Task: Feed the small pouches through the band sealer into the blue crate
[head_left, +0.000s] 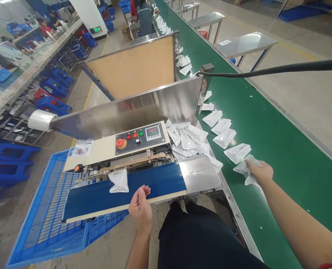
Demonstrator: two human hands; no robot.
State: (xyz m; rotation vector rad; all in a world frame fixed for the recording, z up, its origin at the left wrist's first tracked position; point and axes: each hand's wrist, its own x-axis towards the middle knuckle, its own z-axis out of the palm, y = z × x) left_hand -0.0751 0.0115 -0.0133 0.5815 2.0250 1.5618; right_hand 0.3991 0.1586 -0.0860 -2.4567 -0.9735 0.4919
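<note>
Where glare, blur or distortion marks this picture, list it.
Head view: bright glare on the steel bench beyond the conveyor; head view: faint red glints reflected in the steel panel; head view: blue stools at the left edge look smeared; head view: the packet in the right hand looks soft, perhaps from motion.

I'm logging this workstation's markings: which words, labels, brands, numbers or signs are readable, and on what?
"181", apparently: red digits on the small rectangular display; green digits beneath blurred.
Left-pointing arrow, no words: flat silver metal plate.
Lit green sign, on the white square pillar: arrow visible, rest too small.
White plastic pouches: any print too small.
</note>
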